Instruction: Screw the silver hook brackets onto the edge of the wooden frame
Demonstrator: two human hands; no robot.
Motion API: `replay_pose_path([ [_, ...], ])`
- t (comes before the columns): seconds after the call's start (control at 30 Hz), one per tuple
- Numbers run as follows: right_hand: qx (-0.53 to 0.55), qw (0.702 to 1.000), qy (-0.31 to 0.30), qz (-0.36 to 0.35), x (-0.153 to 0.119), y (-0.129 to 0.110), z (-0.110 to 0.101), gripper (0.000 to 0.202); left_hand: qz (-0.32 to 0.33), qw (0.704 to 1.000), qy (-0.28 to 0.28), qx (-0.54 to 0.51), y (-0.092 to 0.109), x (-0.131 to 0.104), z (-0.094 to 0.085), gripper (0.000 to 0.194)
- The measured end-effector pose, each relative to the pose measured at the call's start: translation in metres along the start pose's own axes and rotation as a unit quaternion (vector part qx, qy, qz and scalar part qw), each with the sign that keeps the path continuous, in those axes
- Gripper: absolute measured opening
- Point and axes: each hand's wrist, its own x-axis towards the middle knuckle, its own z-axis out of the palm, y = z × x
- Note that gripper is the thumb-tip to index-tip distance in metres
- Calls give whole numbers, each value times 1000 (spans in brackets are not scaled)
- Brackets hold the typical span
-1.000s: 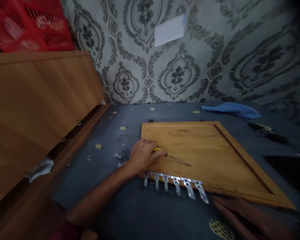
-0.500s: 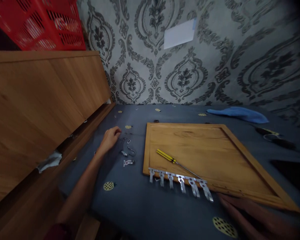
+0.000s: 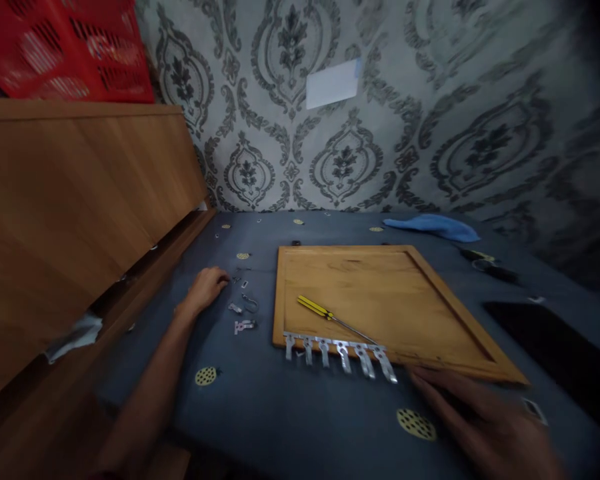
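My left hand [image 3: 206,288] rests on the dark grey cloth with its fingers curled together, beside small dark screws [image 3: 237,275]; whatever is between the fingertips is hidden. Nearer me lie a bent metal piece [image 3: 250,303] and a metal hinge-like bracket [image 3: 245,326]. At the lower right, my right hand [image 3: 480,410] has its thumb and forefinger drawn together at the front edge of a framed wooden panel [image 3: 355,273]; what they pinch cannot be made out. A row of several metal brackets [image 3: 343,353] runs along that edge. Across the panel lies a yellow-handled screwdriver [image 3: 314,306].
A wooden cabinet [image 3: 90,193] stands at the left, a red basket [image 3: 70,53] on top. A blue cloth [image 3: 433,227] lies at the back right, pliers-like tool [image 3: 490,265] nearer. Farther right is a flat black object [image 3: 545,353]. A patterned wall [image 3: 290,133] closes the back.
The whole view has shifted, so the panel and tools appear farther left. More of my right hand shows, still at the panel's front edge. My left hand stays near the screws.
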Motion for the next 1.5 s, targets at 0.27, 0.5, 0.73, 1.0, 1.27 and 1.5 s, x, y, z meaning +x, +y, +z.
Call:
replay_pose_path([
  [0.27,58,996,-70,-9,11,-46,-17,31,13,1000,-4,13,5,5,0,23],
  [0.5,68,995,-65,-13,6,-45,-14,25,8,995,90,-36,16,-4,-25,14],
  [0.73,75,993,-86,-16,4,-46,-14,25,130,967,18,-220,109,-18,-42,27],
  [1.0,92,990,-110,-14,4,-45,-15,24,296,866,-264,-304,238,-10,-12,16],
  [1.27,116,985,-128,11,7,-49,-21,24,252,841,-393,-273,264,8,-1,9],
  [1.5,148,984,-90,35,0,-50,-26,28,189,841,-429,-270,269,8,5,15],
])
